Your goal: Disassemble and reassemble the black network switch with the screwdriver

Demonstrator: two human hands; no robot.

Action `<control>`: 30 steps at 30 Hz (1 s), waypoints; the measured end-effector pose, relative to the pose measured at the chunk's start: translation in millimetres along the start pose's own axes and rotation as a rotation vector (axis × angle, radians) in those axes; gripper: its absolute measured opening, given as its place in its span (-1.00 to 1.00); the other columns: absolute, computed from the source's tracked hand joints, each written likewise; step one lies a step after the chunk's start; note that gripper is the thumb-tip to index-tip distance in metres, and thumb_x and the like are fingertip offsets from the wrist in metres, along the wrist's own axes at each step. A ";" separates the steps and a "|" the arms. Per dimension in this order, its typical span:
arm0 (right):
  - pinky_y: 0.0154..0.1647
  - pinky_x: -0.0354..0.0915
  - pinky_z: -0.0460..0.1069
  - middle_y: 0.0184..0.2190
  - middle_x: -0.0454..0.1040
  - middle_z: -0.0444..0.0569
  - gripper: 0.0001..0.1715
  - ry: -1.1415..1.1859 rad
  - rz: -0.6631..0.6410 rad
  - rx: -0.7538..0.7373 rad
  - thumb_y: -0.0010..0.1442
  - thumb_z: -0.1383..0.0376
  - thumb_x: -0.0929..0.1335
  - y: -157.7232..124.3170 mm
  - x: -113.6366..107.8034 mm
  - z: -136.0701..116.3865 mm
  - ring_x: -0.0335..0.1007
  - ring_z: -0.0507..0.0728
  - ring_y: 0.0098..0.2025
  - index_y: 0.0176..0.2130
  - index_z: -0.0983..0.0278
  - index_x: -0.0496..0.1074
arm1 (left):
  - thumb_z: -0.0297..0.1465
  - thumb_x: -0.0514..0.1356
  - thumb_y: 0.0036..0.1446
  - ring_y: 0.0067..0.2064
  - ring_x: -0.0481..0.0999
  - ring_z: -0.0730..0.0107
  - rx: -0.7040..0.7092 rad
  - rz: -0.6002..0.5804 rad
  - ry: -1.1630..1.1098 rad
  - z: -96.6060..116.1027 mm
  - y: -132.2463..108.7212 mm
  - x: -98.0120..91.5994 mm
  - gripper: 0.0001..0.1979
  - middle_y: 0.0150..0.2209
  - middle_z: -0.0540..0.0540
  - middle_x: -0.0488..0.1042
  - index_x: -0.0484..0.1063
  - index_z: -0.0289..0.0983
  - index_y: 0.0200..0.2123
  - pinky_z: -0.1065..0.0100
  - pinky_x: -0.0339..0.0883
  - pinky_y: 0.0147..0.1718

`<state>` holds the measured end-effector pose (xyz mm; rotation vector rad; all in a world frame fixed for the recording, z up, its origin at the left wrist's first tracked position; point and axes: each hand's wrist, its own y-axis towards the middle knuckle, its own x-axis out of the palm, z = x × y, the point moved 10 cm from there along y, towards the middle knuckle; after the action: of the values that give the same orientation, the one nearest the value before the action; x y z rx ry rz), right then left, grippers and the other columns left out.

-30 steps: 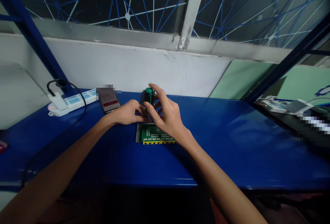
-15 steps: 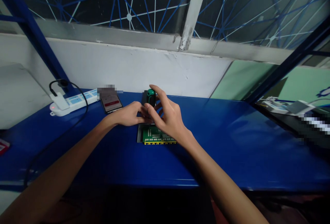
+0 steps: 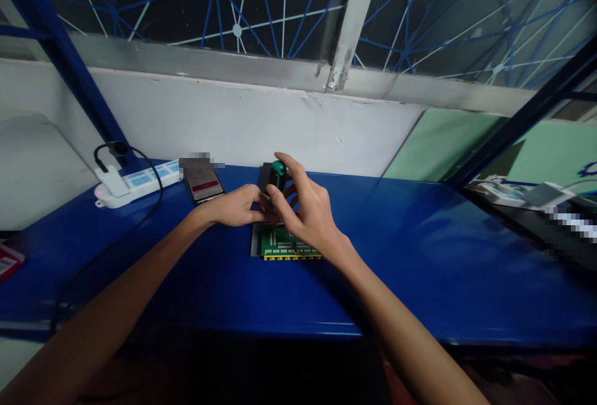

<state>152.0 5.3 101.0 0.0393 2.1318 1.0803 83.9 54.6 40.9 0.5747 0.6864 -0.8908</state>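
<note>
In the head view my right hand (image 3: 310, 212) is closed around the handle of a screwdriver (image 3: 278, 172), green and black, that stands upright over a circuit board. The index finger curves over by the handle's top, while the thumb presses its near side. My left hand (image 3: 237, 206) reaches in from the left, thumb and fingers brought together low by the screwdriver's shaft; what they pinch is hidden. Below both hands lies the green circuit board (image 3: 280, 244) with a yellow strip along its near edge, set on a grey metal plate (image 3: 255, 241). My hands cover the board's far part.
A phone (image 3: 204, 182) lies left of my hands, beside a white power strip (image 3: 144, 182) with a plugged-in charger and black cable. A red box (image 3: 9, 262) is at the far left of the blue table (image 3: 410, 268). Blue posts rise at both sides; papers (image 3: 499, 190) lie right.
The view has shifted slightly, so everything sits a little further right. Both hands keep nearly the same pose at the screwdriver and board.
</note>
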 end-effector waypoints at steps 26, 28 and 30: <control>-0.38 0.38 0.00 -0.03 0.49 0.05 -0.40 0.011 -0.018 0.019 0.33 0.20 0.21 -0.2 1.3 1.6 0.49 0.11 -0.30 0.30 0.26 0.08 | -0.34 0.24 0.09 -0.42 0.48 0.38 -0.034 0.032 -0.074 1.1 1.7 -3.8 -0.81 -0.42 -0.10 0.61 0.57 -0.35 -0.42 0.40 0.28 -0.39; -0.38 0.38 0.01 -0.03 0.48 0.05 -0.40 0.004 -0.011 0.022 0.33 0.19 0.21 -0.3 1.0 1.8 0.49 0.11 -0.30 0.30 0.24 0.08 | -0.34 0.24 0.09 -0.42 0.48 0.39 -0.030 0.028 -0.081 1.8 1.6 -3.4 -0.81 -0.43 -0.10 0.61 0.57 -0.35 -0.42 0.40 0.29 -0.40; -0.38 0.38 0.01 -0.05 0.49 0.05 -0.41 -0.003 -0.006 0.025 0.33 0.18 0.21 -0.3 0.8 1.9 0.49 0.11 -0.31 0.30 0.23 0.08 | -0.34 0.24 0.09 -0.43 0.48 0.39 -0.029 0.025 -0.083 2.4 1.6 -3.3 -0.82 -0.43 -0.09 0.61 0.57 -0.34 -0.43 0.41 0.28 -0.40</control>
<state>152.7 6.7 99.6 0.0457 2.1410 1.0495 84.5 55.4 45.1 0.5164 0.6152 -0.8753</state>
